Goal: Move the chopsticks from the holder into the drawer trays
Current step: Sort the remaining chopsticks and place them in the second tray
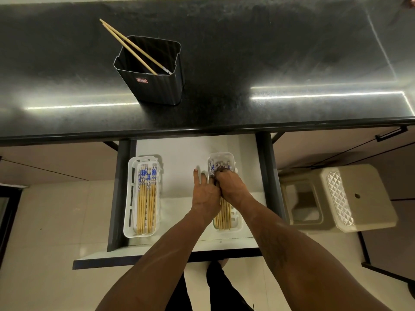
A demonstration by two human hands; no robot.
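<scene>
Head view: the task is judged nearly done. Only two chopsticks (132, 49) are left leaning in the holder (155, 86) on the counter's (269, 52) left half. The left tray (131, 198), by the drawer's (179, 158) left wall, is filled. Over the right tray (221, 154), a bundle (223, 216) is gripped by the curled right hand (229, 187). The left hand (205, 196), forefinger straight, is pressed alongside; whether it grips cannot be told.

Black countertop (247, 63) above pale floor tiles (56, 209), beige stool (359, 198).
</scene>
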